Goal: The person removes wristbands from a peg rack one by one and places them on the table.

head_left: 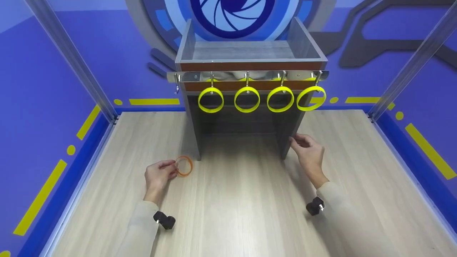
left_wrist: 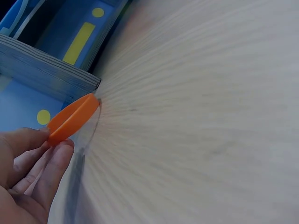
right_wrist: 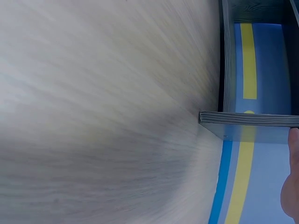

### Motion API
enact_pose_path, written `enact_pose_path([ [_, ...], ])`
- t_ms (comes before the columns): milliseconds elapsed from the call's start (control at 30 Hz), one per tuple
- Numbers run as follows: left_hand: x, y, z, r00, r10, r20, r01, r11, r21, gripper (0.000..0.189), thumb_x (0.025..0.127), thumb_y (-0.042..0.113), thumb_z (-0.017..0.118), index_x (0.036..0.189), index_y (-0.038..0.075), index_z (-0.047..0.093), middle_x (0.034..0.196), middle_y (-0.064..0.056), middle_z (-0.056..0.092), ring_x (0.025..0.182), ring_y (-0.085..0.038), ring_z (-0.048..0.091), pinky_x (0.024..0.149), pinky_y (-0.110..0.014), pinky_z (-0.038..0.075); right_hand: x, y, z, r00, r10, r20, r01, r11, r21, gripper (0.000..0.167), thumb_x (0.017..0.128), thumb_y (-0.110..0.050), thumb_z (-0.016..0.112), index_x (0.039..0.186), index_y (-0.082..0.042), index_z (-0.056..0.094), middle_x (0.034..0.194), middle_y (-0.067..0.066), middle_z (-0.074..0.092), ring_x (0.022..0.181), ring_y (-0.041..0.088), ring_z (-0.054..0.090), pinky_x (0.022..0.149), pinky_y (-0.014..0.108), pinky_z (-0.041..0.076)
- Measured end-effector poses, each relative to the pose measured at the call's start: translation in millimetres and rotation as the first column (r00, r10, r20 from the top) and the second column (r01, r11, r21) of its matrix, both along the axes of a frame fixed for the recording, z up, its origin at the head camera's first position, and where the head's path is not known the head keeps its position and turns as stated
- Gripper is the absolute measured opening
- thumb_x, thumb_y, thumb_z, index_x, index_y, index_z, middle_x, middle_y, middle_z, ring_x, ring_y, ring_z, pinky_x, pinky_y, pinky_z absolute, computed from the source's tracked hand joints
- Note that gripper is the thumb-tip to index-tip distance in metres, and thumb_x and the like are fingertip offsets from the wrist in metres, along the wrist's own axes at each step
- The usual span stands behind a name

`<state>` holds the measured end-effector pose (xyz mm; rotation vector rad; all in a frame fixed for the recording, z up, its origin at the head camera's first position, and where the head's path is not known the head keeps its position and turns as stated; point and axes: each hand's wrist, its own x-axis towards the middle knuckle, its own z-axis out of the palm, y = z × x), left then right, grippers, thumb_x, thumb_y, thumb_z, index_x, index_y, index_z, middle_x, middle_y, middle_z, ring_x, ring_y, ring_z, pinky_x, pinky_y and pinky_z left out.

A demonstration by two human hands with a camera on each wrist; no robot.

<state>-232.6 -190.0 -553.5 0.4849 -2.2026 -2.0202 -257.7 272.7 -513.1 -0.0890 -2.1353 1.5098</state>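
Note:
My left hand (head_left: 159, 174) pinches an orange ring (head_left: 190, 166) between thumb and fingers, left of the front foot of a grey wooden stand (head_left: 195, 128). In the left wrist view, the ring (left_wrist: 77, 119) is held by its near edge, its far side close over the tabletop. On the other side, my right hand (head_left: 310, 151) has its fingertips at the outer face of the stand's right side panel (head_left: 285, 148). In the right wrist view a single digit (right_wrist: 293, 154) shows against that panel (right_wrist: 252, 119); the other fingers are out of that view.
A metal hook rail (head_left: 185, 76) crosses the stand's front. Several yellow rings (head_left: 247, 111) hang from its hooks, while the leftmost hook (head_left: 176, 84) is bare. An open-topped tray (head_left: 242, 53) forms the stand's top. Blue walls (head_left: 93, 53) enclose the wooden tabletop (head_left: 235, 210).

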Motion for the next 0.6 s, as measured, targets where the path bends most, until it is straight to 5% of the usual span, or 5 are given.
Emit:
enact_pose_path([
  [300, -2.9, 5.2, -0.8, 1.000, -0.026, -0.007, 0.026, 1.000, 0.013, 0.024, 0.095, -0.005, 0.074, 0.116, -0.016, 0.072, 0.101, -0.026, 0.077, 0.076, -0.015, 0.078, 0.072, -0.024, 0.066, 12.9, -9, 18.2, 1.000, 0.014, -0.017, -0.013, 1.000, 0.019, 0.016, 0.093, 0.001, 0.079, 0.107, 0.009, 0.077, 0.100, 0.020, 0.078, 0.081, 0.004, 0.071, 0.070, 0.008, 0.055],
  [467, -2.7, 4.8, -2.9, 0.999, -0.033, -0.019, 0.031, 0.990, -0.136, 0.020, 0.094, -0.001, 0.077, 0.112, -0.010, 0.077, 0.103, -0.021, 0.078, 0.083, -0.017, 0.077, 0.073, -0.019, 0.064, 9.0, -8, 13.9, 1.000, 0.003, 0.000, -0.003, 1.000, 0.004, 0.016, 0.092, 0.002, 0.080, 0.107, 0.007, 0.078, 0.101, 0.021, 0.078, 0.082, 0.007, 0.071, 0.070, 0.009, 0.055],
  [600, -2.5, 4.0, -2.1, 0.999, -0.033, -0.032, 0.022, 0.954, -0.298, 0.019, 0.093, 0.007, 0.079, 0.110, -0.003, 0.081, 0.104, -0.014, 0.080, 0.098, -0.024, 0.075, 0.083, -0.019, 0.058, 10.9, -8, 15.5, 1.000, 0.003, 0.012, -0.003, 1.000, 0.006, 0.017, 0.093, 0.000, 0.080, 0.107, 0.008, 0.077, 0.102, 0.021, 0.078, 0.083, 0.004, 0.070, 0.071, 0.009, 0.055],
])
